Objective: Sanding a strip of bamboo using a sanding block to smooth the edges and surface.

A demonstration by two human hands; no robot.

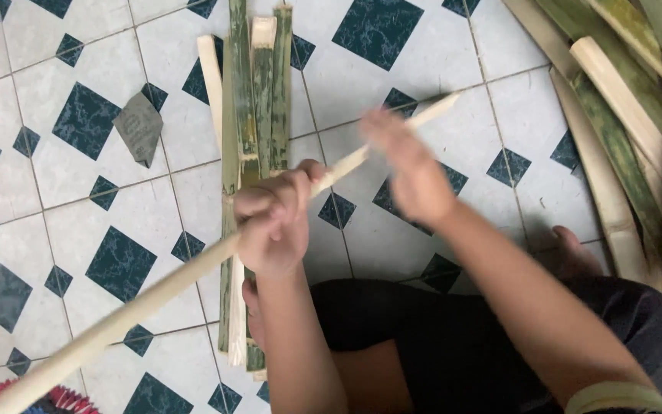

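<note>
Probably a home craft workspace: patterned tiled floor [438, 54] strewn with split bamboo strips [258, 92] and a heap of slats [630, 100]

White tiled floor [438, 54] with dark diamonds; split bamboo strips [254, 100] lie centre, more bamboo slats [622, 100] far right, a grey scrap [139, 126] left.

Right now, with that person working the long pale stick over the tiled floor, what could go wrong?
The right hand is blurred, so it is moving quickly along the bamboo strip that the left hand grips; a rough edge might cut or splinter bare skin. The strip's long end reaches past the picture's lower left, near a red object, and might knock it. The bundle of green slats lies right under the hands and could catch the strip.
</note>
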